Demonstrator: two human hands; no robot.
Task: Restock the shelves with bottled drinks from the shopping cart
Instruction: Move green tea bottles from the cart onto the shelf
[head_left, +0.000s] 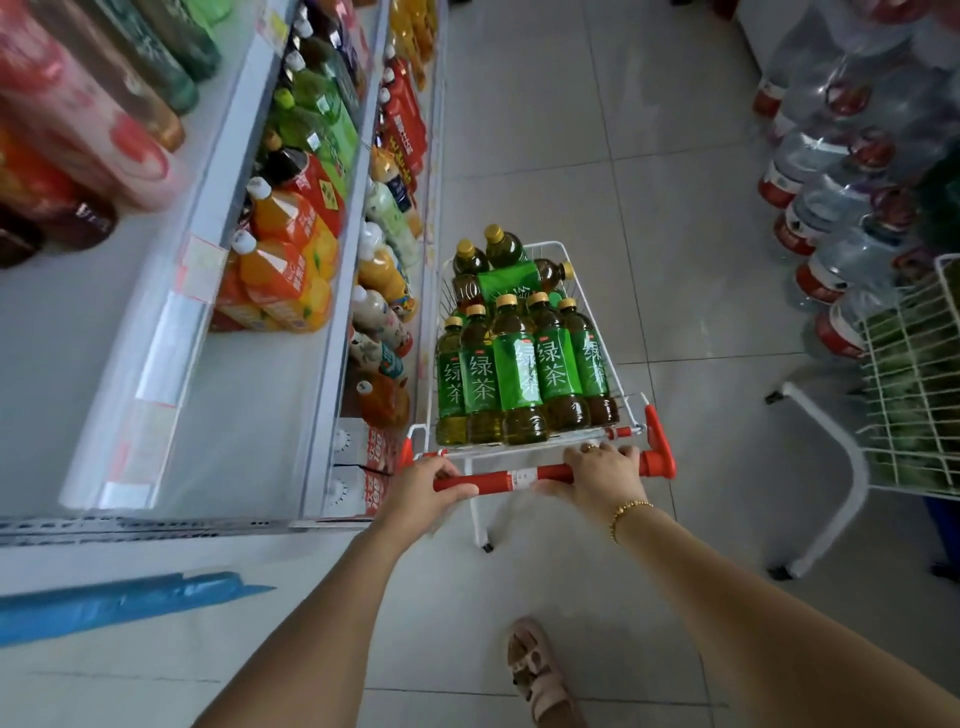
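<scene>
Grey tiled floor (545, 156) | white shelves (244, 171) of drinks on left | white shopping cart (613, 364) just beside them, carrying green tea bottles (514, 369) | left hand (423, 491), right hand (602, 475) both gripping red handle (493, 480)

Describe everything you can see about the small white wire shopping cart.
The small white wire shopping cart stands upright on the grey tiled floor, beside the drinks shelves. Its basket holds green-labelled tea bottles with yellow caps, mostly upright, one lying across. The left hand and right hand grip its red handle bar.
</scene>
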